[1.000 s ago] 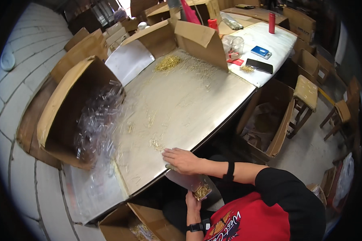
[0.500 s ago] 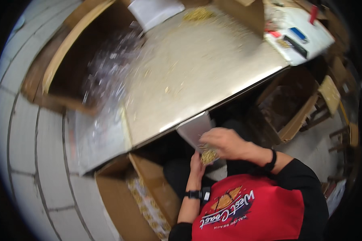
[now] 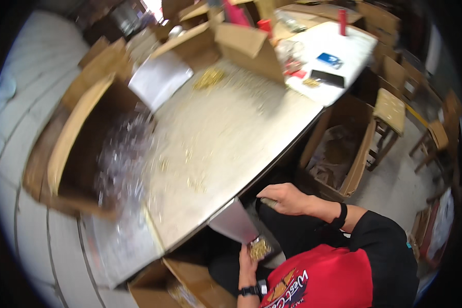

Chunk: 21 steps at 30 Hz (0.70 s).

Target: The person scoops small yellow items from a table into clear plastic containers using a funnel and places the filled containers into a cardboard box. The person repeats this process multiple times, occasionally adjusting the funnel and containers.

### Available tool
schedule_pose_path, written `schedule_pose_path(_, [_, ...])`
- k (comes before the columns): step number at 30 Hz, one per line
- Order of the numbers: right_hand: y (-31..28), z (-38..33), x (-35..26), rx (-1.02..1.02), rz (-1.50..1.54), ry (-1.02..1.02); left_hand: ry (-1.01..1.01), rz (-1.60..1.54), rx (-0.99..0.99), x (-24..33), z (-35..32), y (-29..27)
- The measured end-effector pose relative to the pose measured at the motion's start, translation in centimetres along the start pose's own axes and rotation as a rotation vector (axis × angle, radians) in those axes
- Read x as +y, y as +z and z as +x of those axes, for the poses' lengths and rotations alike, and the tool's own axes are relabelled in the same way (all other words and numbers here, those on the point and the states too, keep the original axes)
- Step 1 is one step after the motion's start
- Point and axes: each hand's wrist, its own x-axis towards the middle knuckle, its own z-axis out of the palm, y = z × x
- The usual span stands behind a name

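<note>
The left hand (image 3: 246,256) pinches a small clear bag of gold pieces (image 3: 260,248) below the desk (image 3: 231,133) edge, under a white sheet (image 3: 233,222). The right hand (image 3: 285,197), fingers curled, closes around a small item just beside the edge.

My shirt (image 3: 323,277) was red with black sleeves, my wristbands black. The small pieces (image 3: 259,249) in my left hand (image 3: 247,259) gleamed gold, like those scattered on the pale speckled table (image 3: 231,133). Brown cardboard boxes (image 3: 339,149) surrounded it.
</note>
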Motion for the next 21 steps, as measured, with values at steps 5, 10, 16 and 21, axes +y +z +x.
schedule_pose_path(5, [0.1, -1.9, 1.3, 0.039, 0.017, -0.044, -0.048, 0.103, 0.011, -0.6, -1.0, 0.1])
schedule_pose_path(10, [4.5, -5.0, -0.4, -0.163, 0.220, -0.019, 0.022, 0.289, -0.120, 2.2, -4.2, 1.3])
schedule_pose_path(16, [7.1, -5.3, -2.4, -0.227, 0.188, -0.179, 0.246, 0.258, -0.088, 7.5, -6.4, 7.4])
schedule_pose_path(21, [8.3, -4.5, -4.0, -0.198, -0.110, -0.269, 0.424, 0.002, 0.108, 8.7, -5.8, 9.8])
